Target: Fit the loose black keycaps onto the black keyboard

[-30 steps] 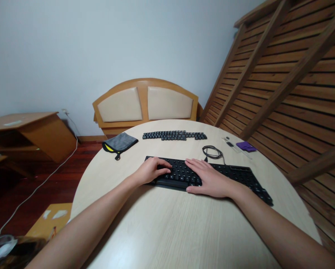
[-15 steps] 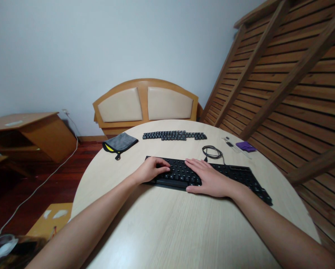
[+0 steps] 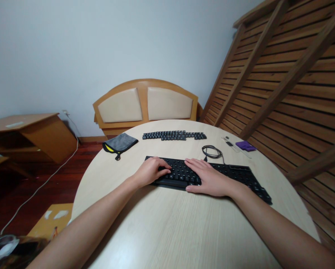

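A black keyboard (image 3: 181,175) lies across the round table, several of its key spots looking bare, with its dark cable (image 3: 212,151) coiled behind it. My left hand (image 3: 152,172) rests over the left part, thumb and forefinger tips brought together at a key; whatever is between them is too small to make out. Flat across the middle of the keyboard lies my right hand (image 3: 209,177), its fingers stretched out and thumb at the front edge. Behind, loose black keycaps (image 3: 173,135) are laid out in keyboard-like rows.
A grey cloth (image 3: 121,142) with black edging and a yellow patch lies at the table's back left. On the right are a purple cloth (image 3: 245,146) and small slender items (image 3: 232,145). A headboard (image 3: 145,101) stands behind the table (image 3: 167,228), and wooden slats (image 3: 296,97) lean at right.
My left hand has shifted very slightly to the right over the keys. My right hand and the keyboard stay almost where they were.
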Available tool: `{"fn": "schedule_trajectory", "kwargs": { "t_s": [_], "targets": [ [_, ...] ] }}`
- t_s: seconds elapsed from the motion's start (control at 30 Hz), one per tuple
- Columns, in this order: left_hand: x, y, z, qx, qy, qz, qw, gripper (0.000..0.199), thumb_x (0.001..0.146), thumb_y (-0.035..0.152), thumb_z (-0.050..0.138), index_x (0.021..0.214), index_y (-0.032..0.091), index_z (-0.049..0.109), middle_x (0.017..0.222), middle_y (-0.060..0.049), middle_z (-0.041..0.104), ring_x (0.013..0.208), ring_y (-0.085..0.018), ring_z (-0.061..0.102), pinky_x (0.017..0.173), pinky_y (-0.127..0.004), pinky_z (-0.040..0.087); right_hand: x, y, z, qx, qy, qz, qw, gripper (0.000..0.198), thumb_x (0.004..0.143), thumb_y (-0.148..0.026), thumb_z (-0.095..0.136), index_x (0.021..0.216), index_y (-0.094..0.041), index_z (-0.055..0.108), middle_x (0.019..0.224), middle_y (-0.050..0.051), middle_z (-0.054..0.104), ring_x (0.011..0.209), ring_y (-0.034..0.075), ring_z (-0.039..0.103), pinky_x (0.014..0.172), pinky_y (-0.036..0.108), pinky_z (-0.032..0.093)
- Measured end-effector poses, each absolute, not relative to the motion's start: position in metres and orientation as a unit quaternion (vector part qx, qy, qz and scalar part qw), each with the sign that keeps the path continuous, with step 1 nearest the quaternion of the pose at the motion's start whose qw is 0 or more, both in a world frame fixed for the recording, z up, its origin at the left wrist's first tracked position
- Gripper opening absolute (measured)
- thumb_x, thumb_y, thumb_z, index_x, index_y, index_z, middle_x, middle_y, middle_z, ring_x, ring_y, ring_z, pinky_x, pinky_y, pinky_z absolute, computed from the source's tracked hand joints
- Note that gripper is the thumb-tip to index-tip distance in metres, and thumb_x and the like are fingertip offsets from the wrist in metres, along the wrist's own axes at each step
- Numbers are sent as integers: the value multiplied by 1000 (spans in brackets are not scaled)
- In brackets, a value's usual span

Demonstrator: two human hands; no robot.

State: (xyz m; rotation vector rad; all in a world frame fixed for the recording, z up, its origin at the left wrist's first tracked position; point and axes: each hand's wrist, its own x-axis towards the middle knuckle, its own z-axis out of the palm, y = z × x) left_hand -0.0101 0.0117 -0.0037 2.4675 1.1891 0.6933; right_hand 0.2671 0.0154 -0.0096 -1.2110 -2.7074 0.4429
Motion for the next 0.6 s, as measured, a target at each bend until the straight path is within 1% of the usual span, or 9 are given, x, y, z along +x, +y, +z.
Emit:
{"fn": "schedule_trajectory", "kwargs": {
  "t_s": [0.07,0.2,0.3,0.47,0.6],
  "targets": [
    [-10,12,-4,855,426,244,165,13,90,27,68,100,23,77,103,-2,77,97,-22,70,89,-33,50,266,15,-9,-404,-900,145,70,106,76,-81,56,157,-17,29,162,14,26,149,37,23,122,54,19],
    [-12,14,-8,831,433,270,221,12,89,25,69,98,22,77,101,-2,78,93,-20,71,87,-31,51,266,16,-10,-409,-899,144,67,107,76,-80,57,156,-16,29,163,15,25,149,37,22,122,53,18],
    [-14,16,-11,825,428,282,238,13,89,27,70,98,21,77,100,-2,78,93,-20,71,86,-30,51,267,16,-10,-404,-900,149,74,106,76,-80,57,156,-17,30,163,14,26,149,37,22,122,53,18],
    [-15,17,-11,841,411,273,221,14,90,29,68,98,21,77,101,-3,77,94,-21,71,88,-31,51,267,16,-10,-407,-899,147,68,107,76,-80,56,157,-15,29,163,14,24,149,37,22,122,54,17],
    [-13,15,-7,865,394,255,176,15,92,29,66,97,21,77,101,-3,77,95,-21,70,89,-32,51,267,16,-11,-406,-900,146,67,107,77,-80,56,157,-15,28,163,14,24,149,36,21,123,53,17]
  ]
}}
